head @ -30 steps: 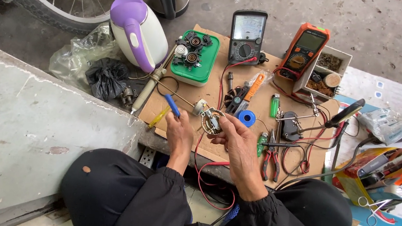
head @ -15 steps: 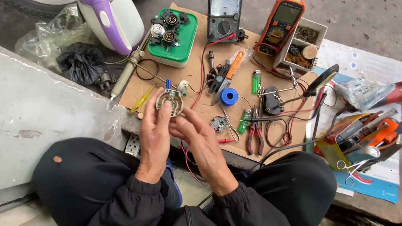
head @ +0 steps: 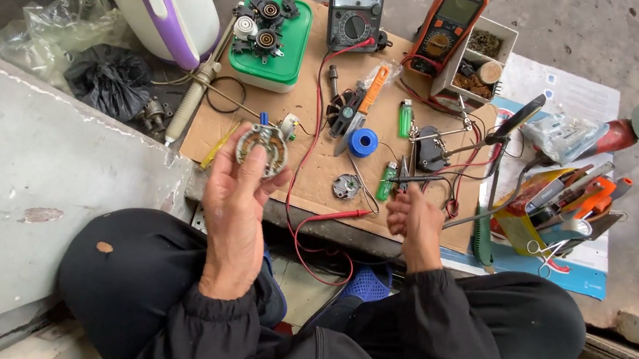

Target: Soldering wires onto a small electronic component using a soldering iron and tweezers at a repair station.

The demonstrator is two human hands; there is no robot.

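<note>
Right hand (head: 415, 223) off round part (head: 263, 148), seemingly free.

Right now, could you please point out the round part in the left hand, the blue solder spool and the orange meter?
Round part (head: 263, 148), head view, metal face.
Blue solder spool (head: 363, 142), head view, rim.
Orange meter (head: 449, 15), head view, screen.

Single view only. My head camera looks steeply down from above the seated lap, close range, facing forward over the cardboard sheet (head: 261, 130) on the floor; knees fill the lower frame edge.
</note>
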